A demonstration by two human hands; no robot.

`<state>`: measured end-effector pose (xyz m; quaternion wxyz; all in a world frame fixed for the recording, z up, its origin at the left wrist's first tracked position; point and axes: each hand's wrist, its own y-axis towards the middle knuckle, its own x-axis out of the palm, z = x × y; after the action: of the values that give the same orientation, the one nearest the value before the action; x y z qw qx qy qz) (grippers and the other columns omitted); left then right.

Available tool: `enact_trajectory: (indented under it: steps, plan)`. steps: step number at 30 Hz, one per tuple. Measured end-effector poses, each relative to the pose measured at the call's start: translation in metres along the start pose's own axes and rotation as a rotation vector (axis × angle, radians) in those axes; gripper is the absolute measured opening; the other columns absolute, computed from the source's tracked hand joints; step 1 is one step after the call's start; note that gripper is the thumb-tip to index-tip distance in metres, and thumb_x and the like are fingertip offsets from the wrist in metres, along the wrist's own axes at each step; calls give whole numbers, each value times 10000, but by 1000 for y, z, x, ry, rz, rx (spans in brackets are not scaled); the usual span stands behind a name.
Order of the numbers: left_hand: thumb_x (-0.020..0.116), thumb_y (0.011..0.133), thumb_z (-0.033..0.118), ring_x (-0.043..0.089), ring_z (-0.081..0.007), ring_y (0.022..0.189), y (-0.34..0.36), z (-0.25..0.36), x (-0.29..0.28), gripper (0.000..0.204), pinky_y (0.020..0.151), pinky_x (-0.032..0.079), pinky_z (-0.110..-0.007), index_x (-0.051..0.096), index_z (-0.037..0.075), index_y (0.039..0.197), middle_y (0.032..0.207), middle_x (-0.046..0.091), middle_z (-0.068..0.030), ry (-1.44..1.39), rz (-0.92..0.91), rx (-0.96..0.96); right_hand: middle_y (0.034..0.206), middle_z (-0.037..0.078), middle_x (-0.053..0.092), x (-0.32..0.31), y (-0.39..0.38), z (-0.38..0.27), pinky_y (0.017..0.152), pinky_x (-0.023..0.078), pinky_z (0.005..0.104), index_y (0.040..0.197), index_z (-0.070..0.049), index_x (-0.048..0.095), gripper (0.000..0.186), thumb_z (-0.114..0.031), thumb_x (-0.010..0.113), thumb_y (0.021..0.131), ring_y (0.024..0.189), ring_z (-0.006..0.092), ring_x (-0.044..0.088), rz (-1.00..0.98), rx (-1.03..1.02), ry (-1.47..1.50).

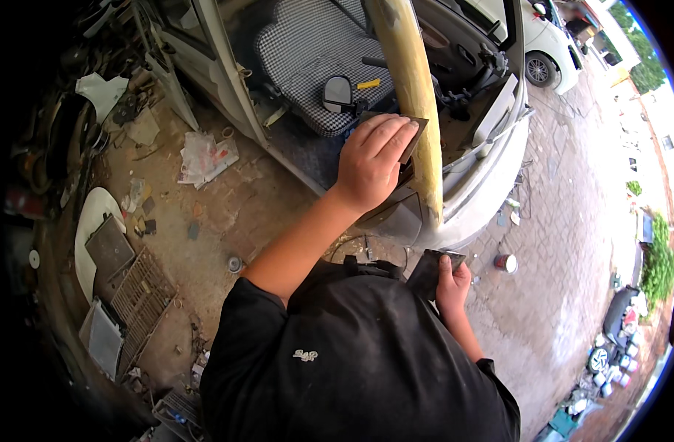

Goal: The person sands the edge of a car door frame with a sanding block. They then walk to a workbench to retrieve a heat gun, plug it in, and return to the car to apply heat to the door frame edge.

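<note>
My left hand [373,158] is pressed with its fingers flat over a dark brown sheet of sandpaper [421,138] against the car's pillar [409,74]. The pillar is bare of paint, with a yellowish, patchy coat running down to the white body. In my right hand [452,286], low beside my body, is a dark, flat, squarish piece [424,275], pinched between thumb and fingers. It looks like another sandpaper sheet, but its kind is not certain. Behind the left hand, inside the open car, lies a checked seat [293,44] with a mirror [337,93] and a yellow strip [368,84] on it.
The open car door [226,66] stands to the left. On the floor lie a plastic bag [208,158], scraps, a small can [235,264] and a metal grille [142,302]. A tin [506,263] stands on the paving at right; a white car [558,51] is parked beyond.
</note>
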<state>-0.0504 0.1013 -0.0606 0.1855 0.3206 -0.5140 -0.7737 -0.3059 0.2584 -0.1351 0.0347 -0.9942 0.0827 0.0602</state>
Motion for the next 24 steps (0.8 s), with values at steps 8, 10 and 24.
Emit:
enact_trajectory:
  steps: [8, 10, 24]
  plan:
    - [570, 821, 80, 586, -301, 1081, -81, 47, 25, 363, 930, 486, -416, 646, -14, 1163, 1144, 618, -132, -119, -382, 15, 816, -64, 578, -1, -4, -4, 642, 379, 211, 957, -21, 624, 178, -197, 608, 986, 718, 35, 462, 17, 16, 26]
    - [572, 813, 68, 591, -306, 1071, -69, 46, 18, 365, 927, 489, -420, 645, -19, 1160, 1138, 622, -137, -134, -338, 11, 912, -25, 641, -7, -5, 1, 729, 432, 234, 1037, -8, 635, 233, -233, 593, 995, 800, 59, 522, -17, 0, -18]
    - [556, 821, 61, 590, -304, 1070, -77, 53, 23, 369, 922, 495, -400, 636, -6, 1175, 1163, 612, -127, -187, -413, 11, 837, -58, 593, -2, -3, 0, 666, 390, 209, 969, -20, 629, 183, -201, 613, 983, 743, 34, 476, 12, 44, 23]
